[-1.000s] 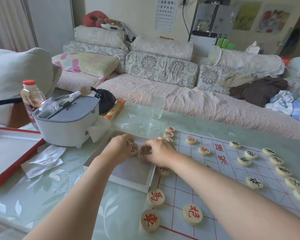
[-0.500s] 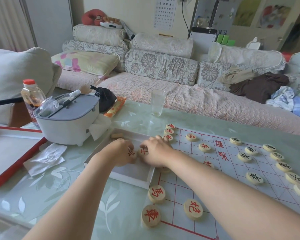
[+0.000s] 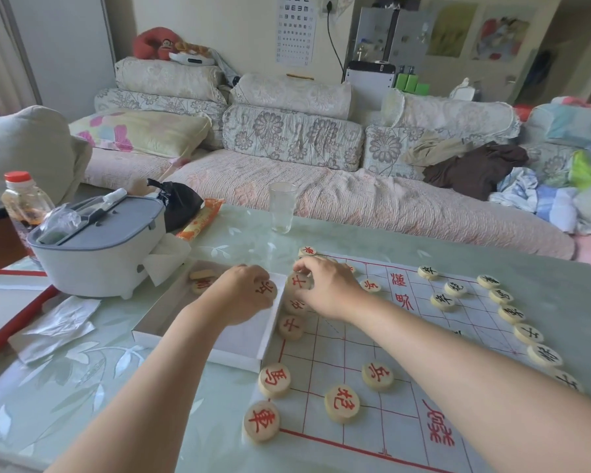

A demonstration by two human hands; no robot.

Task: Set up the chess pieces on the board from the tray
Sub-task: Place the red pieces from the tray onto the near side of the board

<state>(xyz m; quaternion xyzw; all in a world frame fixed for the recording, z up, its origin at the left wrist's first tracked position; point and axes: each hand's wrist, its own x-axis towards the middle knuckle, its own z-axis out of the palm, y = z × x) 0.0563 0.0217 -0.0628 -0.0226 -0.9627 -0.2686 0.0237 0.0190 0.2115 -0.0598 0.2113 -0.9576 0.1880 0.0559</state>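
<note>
On table (image 3: 82, 387) by sofa (image 3: 321, 196) | left fingers (image 3: 255, 274) grip one piece (image 3: 266, 289) | right fingers (image 3: 304, 266) pinch another piece (image 3: 299, 280)

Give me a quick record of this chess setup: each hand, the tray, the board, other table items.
Tray: white, two pieces lying at its far end
Board: red pieces along the left, black-marked pieces on the right
Left hand: grips a red-marked piece over the tray's right wall
Right hand: pinches another red piece at the board's left edge
Other items: glass, grey container
</note>
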